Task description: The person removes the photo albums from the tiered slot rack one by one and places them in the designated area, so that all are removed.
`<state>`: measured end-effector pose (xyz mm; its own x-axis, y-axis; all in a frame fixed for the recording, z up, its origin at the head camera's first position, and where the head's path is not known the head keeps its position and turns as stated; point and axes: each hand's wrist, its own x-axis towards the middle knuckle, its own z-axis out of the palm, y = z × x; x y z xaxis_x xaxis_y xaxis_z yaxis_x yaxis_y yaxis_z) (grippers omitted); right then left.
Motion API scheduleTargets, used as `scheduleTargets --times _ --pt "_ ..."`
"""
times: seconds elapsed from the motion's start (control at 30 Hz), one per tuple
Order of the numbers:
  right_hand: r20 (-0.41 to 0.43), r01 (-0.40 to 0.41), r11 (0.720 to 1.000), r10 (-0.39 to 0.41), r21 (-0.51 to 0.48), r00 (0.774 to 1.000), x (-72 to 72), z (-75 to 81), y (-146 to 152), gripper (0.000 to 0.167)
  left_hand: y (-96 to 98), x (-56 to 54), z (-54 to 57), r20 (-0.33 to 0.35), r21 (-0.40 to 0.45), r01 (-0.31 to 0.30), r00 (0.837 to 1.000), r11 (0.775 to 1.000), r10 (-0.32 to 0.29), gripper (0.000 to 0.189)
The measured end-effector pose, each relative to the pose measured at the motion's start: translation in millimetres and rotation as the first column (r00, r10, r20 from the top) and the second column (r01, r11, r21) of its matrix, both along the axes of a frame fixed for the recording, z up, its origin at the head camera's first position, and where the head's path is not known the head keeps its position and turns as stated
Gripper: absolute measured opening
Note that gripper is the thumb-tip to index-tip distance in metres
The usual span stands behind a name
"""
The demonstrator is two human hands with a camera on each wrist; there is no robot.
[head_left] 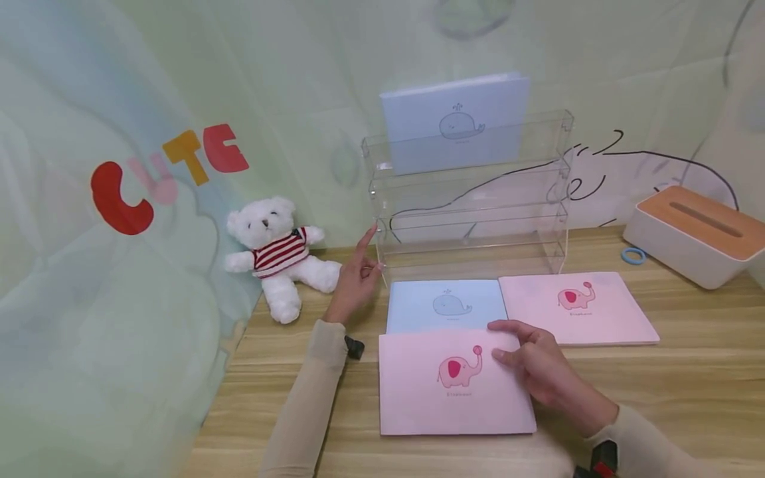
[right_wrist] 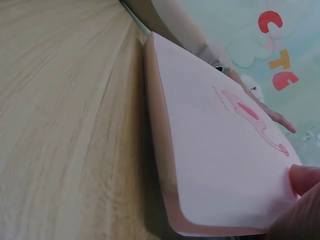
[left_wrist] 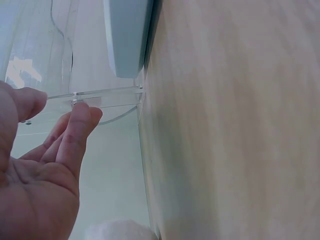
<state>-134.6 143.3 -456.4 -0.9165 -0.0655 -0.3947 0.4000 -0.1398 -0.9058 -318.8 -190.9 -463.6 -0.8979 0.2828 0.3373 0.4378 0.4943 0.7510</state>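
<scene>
My left hand (head_left: 357,275) is at the left end of a clear acrylic rack (head_left: 472,249), its index finger stretched up along the side and fingertips touching the panel. Low on that panel (left_wrist: 117,92), the left wrist view shows thumb and fingers spread apart. My right hand (head_left: 546,365) grips a pink elephant notebook (head_left: 418,398) by its upper right part, thumb on the cover. This notebook overlaps the lower part of a blue whale notebook (head_left: 412,305) lying before the rack. Another blue whale notebook (head_left: 430,146) stands in the rack's top tier.
A second pink elephant notebook (head_left: 609,318) lies right of the blue one. Behind it are a blue ring (head_left: 633,255) and a tissue box (head_left: 675,245) with a wooden lid. A white teddy bear (head_left: 281,255) in a striped shirt sits left of my left hand.
</scene>
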Motion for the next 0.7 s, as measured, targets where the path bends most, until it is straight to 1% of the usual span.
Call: scheduleTargets --times 0.13,0.2,0.3,0.4,0.53,0.7 --pt "0.013 0.001 0.998 -0.002 0.056 1.000 0.7 -2.2 0.6 0.046 0.5 0.3 0.4 0.003 -0.007 -0.003 1.000 1.000 0.003 0.086" --pt "0.022 -0.002 0.995 0.000 0.101 1.000 1.2 -3.7 0.6 0.046 0.4 0.4 0.1 0.003 -0.011 -0.006 1.000 1.000 0.006 0.086" --pt "0.030 -0.009 0.986 0.004 0.169 1.000 1.4 -5.1 1.1 0.043 0.2 0.4 0.0 0.000 -0.009 -0.006 1.000 1.000 0.006 0.086" --pt "0.039 -0.040 0.972 0.032 0.233 0.999 1.3 -4.8 2.2 0.039 0.3 0.9 1.1 -0.011 -0.006 -0.004 1.000 1.000 0.004 0.085" --pt "0.048 -0.084 0.956 0.074 0.281 0.996 0.8 -4.6 3.8 0.037 0.0 1.5 1.4 -0.025 -0.011 -0.003 1.000 1.000 0.003 0.084" --pt "0.015 -0.102 0.947 0.102 0.303 0.995 1.1 -7.6 4.3 0.038 0.0 1.6 1.1 -0.024 -0.016 -0.009 1.000 1.000 0.008 0.084"
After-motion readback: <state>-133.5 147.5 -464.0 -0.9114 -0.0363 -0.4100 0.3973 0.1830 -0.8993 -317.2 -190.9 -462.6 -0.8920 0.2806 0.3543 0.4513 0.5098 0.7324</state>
